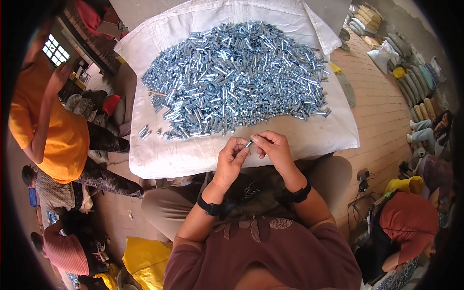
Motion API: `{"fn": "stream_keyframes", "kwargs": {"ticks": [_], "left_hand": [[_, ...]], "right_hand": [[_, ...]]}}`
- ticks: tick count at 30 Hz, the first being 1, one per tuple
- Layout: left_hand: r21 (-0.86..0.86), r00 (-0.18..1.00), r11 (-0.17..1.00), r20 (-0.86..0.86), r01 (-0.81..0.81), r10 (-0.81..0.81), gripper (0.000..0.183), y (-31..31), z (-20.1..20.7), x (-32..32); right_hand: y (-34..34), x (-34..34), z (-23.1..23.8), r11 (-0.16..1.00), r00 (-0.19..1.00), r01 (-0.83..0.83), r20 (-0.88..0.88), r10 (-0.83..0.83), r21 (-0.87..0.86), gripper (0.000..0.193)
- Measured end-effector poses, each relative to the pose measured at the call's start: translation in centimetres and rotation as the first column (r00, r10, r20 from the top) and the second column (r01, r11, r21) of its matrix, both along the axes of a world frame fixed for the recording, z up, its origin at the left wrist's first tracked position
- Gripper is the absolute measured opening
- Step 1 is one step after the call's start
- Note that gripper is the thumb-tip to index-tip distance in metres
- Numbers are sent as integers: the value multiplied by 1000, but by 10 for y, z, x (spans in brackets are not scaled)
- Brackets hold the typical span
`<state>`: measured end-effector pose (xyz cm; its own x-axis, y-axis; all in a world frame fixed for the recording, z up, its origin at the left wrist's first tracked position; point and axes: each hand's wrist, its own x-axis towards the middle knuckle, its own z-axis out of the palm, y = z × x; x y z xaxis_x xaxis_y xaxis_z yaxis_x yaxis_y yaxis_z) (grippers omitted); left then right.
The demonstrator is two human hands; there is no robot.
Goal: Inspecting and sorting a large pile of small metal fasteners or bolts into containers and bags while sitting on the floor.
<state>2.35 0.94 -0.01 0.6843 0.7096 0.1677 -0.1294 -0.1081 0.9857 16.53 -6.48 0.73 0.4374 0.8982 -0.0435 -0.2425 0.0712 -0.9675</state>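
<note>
Between my hands, just off the near edge of the cloth-covered table, is a small shiny metal sleeve [249,143]. My left hand [231,160] pinches its lower end between thumb and fingers. At the upper end, the fingertips of my right hand [274,149] close on it, covering part of the piece. Beyond them a broad heap of silvery-blue metal sleeves [232,77] spreads over the white cloth [309,137]. A few loose sleeves [144,132] lie left of the heap, and several more pieces [250,190] rest in my lap.
A thin brown stick [157,93] lies at the heap's left side. A person in an orange shirt [58,135] stands to the left; others sit low at both sides. Yellow sacks [145,261] are at lower left, filled sacks [411,82] along the right wall, and cables [357,203] on the floor.
</note>
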Motion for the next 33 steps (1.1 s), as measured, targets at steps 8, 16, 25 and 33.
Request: {"fn": "stream_keyframes", "kwargs": {"ticks": [8, 16, 25, 33], "left_hand": [[-257, 994, 961, 11, -105, 111, 11, -6, 15, -4], [-344, 999, 939, 28, -10, 21, 8, 0, 4, -8], [-178, 989, 981, -110, 75, -95, 10, -6, 0, -10], [-61, 985, 998, -170, 15, -26, 10, -7, 2, -14]], "right_hand": [[-6, -6, 0, 999, 997, 37, 67, -38, 9, 15], [-6, -3, -3, 999, 997, 11, 76, -8, -40, 16], [-3, -3, 3, 998, 994, -45, 99, 49, -45, 15], [-6, -4, 5, 993, 928, -9, 369, 51, -115, 12]]}}
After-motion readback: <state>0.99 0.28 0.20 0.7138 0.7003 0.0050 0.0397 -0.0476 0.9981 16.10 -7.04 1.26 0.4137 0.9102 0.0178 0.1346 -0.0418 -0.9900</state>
